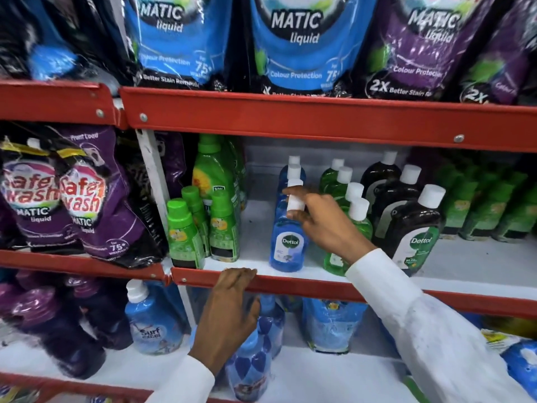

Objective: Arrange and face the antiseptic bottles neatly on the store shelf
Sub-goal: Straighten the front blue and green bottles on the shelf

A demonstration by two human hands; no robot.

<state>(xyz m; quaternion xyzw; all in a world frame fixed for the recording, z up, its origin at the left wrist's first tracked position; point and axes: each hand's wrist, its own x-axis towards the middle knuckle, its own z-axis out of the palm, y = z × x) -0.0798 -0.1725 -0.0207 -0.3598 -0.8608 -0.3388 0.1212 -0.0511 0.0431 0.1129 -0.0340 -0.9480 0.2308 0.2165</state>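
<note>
Our right hand (322, 225) pinches the white cap (295, 202) of the front blue bottle (287, 245). It stands upright at the shelf front, heading its row. Green bottles (331, 181) stand just right of it. Our left hand (229, 303) hooks its fingers over the red shelf lip (197, 279).

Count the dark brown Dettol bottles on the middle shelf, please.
3, in one file from front to back: the front bottle, the middle bottle behind it, the back bottle deepest. Others may hide behind them.
</note>
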